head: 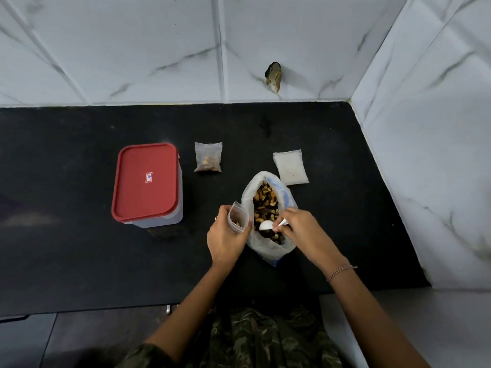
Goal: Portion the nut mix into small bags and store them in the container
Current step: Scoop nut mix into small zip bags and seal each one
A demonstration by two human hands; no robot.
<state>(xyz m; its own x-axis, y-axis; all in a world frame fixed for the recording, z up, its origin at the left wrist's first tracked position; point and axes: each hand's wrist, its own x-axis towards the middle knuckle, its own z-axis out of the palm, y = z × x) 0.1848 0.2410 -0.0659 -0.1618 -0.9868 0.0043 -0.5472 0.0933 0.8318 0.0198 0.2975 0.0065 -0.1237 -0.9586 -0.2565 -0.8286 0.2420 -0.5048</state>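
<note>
The brown nut mix [266,208] sits in a translucent plastic sack [268,251] at frame centre; I see the left hand [225,241] grip a small clear zip bag [238,217] beside it, so the right hand [301,229], pinching a white plastic spoon [265,226], travels little.

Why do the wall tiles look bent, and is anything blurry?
Head view: the wide lens bows the wall tiles and the counter edge; light is soft, no harsh glare; the nut bag looks fairly sharp, clothing at the bottom is blurred.
</note>
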